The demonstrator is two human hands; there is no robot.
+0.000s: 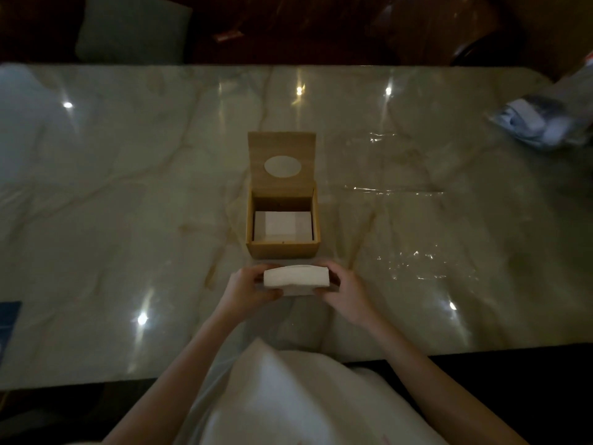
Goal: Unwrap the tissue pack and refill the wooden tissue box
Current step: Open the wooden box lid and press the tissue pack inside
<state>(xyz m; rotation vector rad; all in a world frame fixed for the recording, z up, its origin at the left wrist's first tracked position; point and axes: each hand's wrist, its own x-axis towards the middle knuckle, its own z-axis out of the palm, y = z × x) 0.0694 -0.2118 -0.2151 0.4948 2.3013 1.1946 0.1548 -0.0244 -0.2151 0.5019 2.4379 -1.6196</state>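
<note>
Your left hand (pixel 248 287) and right hand (pixel 345 289) grip the tissue stack (pixel 296 276) by its ends, fingers curled round it. It sits between them just before the open wooden box (pixel 282 250), toward the surface's (pixel 128 187) near edge.

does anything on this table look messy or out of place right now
Mostly tidy. Clear plastic wrap lies crumpled right of the wooden tissue box, likely the discarded wrapper. The box lid stands open.
</note>
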